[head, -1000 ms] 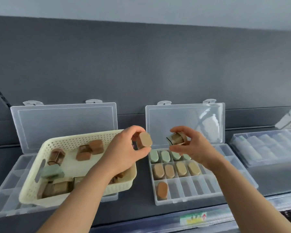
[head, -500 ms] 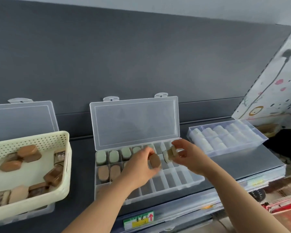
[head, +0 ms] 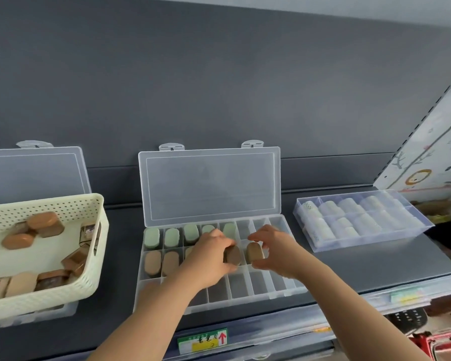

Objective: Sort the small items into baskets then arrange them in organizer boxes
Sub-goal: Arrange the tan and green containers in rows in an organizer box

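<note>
**Two pieces, two slots, middle row**

Both hands are down in the organizer box [head: 238, 285] now. My left hand [head: 211, 259] pinches a dark brown piece [head: 232, 255] between thumb and fingertips. My right hand [head: 279, 254] pinches a lighter tan piece [head: 254, 252] the same way. The two sit side by side at the middle row, right beneath my fingertips; whether they touch bottom I can't tell. Green pieces [head: 171, 237] stand just beyond my left knuckles, and bare slots lie on the near side of my thumbs. I'd judge these things light, stiff and smooth-skinned, so likely slippery. Best to take them on the long flat faces and slide them in on edge, since the slots look narrow. More brown ones wait in the cream basket [head: 50, 295], well off past my left forearm. Below my wrists a shelf tag [head: 203, 341] shows a red up-arrow and handwritten characters I can't make out
</note>
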Available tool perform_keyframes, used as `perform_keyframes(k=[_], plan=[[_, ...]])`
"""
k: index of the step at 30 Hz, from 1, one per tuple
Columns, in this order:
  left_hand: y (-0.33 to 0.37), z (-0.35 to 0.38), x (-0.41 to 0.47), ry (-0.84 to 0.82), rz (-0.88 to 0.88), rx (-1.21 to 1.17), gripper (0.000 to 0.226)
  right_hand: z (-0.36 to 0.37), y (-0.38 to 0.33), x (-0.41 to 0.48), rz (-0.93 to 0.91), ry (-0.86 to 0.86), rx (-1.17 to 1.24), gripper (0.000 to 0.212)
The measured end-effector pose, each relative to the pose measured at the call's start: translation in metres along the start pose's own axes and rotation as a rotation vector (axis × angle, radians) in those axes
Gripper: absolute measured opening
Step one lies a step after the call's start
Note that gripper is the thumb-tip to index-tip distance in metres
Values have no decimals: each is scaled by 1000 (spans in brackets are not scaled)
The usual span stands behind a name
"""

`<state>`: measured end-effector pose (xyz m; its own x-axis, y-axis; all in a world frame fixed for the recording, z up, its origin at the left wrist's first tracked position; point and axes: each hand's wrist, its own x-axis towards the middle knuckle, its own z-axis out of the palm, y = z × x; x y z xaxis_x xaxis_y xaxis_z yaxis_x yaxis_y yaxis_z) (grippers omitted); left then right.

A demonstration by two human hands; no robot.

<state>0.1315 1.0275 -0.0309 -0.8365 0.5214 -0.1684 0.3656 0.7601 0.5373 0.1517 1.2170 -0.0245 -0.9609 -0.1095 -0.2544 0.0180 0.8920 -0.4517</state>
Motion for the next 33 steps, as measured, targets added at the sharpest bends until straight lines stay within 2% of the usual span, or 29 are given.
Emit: perform_keyframes(k=[4,9,18,23,27,30,33], plan=[[1,-7,-10,73,20,-6,51,-4,-3,-4,-26,30,-10,57],[-11,-42,-38,308,30,126,36,-16,-42,-2,-103,152,-80,45],[-99,-134,-125,557,-197,298,32,2,-179,34,-391,192,-93,40],[-183,-178,-161,532,-391,269,36,32,-263,67,-514,169,-19,39],[-240,-192,-163,459,-514,175,45,61,-317,96,-529,115,-22,38],[-261,-195,-153,360,-489,154,50,78,-343,113,-484,37,-61,36],[-271,-193,-143,281,-430,171,42,91,-355,124,-460,-11,-92,30]])
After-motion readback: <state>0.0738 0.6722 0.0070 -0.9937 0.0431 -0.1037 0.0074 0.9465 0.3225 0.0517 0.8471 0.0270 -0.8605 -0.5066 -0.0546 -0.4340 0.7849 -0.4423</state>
